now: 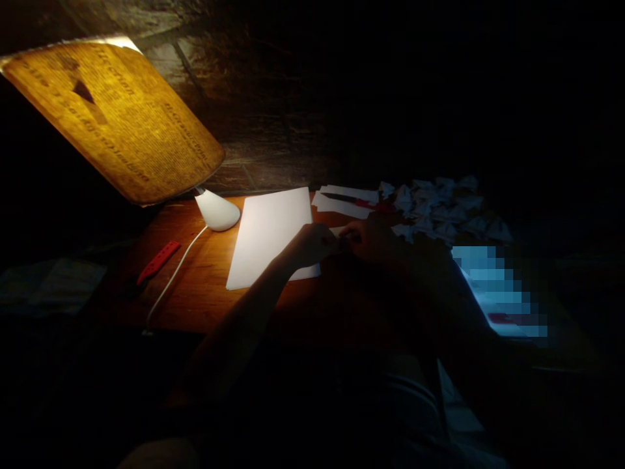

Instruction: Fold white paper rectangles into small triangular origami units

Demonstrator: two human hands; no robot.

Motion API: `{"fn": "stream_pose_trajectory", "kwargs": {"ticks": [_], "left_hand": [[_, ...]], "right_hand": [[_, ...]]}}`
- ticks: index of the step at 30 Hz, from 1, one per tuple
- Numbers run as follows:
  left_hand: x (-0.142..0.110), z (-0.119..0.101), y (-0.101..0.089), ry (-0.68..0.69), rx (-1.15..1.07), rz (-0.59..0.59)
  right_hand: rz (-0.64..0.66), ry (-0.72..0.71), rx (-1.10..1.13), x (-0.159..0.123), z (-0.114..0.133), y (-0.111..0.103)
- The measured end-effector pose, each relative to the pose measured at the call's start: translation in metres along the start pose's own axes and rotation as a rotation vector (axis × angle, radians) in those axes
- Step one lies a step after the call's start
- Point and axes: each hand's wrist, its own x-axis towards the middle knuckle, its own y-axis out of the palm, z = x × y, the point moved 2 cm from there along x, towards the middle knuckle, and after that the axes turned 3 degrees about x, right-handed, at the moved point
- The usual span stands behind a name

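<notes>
The left hand (317,238) and the right hand (364,236) were close together, both pinching a small piece of paper (338,231). That little piece was between them, by the right edge of some big white paper (271,238) on the brown table (205,286). Past the hands lay paper strips (342,210) with a dark blade (336,197) on top, and near those sat lots of folded paper shapes (439,212) — too dim to count. A lamp (217,213) with a yellow shade (122,124) (it had printed words on it) shone on the left. Its white cord (177,264) ran down near a red tool (159,260). A flat blue thing (498,286) glowed on the right — all blocky.
</notes>
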Motion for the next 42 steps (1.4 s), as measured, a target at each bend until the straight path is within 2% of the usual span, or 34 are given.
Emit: {"fn": "stream_pose_trajectory", "kwargs": {"ticks": [6, 12, 17, 22, 32, 42], "left_hand": [[-0.002, -0.005, -0.001, 0.013, 0.031, 0.016], [-0.003, -0.004, -0.002, 0.008, 0.041, -0.015], [-0.007, -0.007, -0.002, 0.023, 0.023, -0.026], [-0.008, -0.012, -0.005, 0.082, -0.002, 0.02], [-0.01, -0.014, -0.011, 0.265, 0.075, 0.084], [-0.009, -0.012, -0.01, 0.238, 0.087, 0.073]], "right_hand": [[-0.009, -0.034, -0.012, -0.001, 0.0, -0.002], [0.047, -0.039, 0.048, -0.003, 0.004, -0.007], [0.04, -0.056, 0.03, 0.0, -0.002, -0.001], [0.015, -0.128, 0.02, 0.001, -0.007, 0.004], [0.01, -0.103, -0.06, -0.007, 0.008, -0.006], [-0.042, -0.086, -0.006, -0.007, 0.011, 0.001]]}}
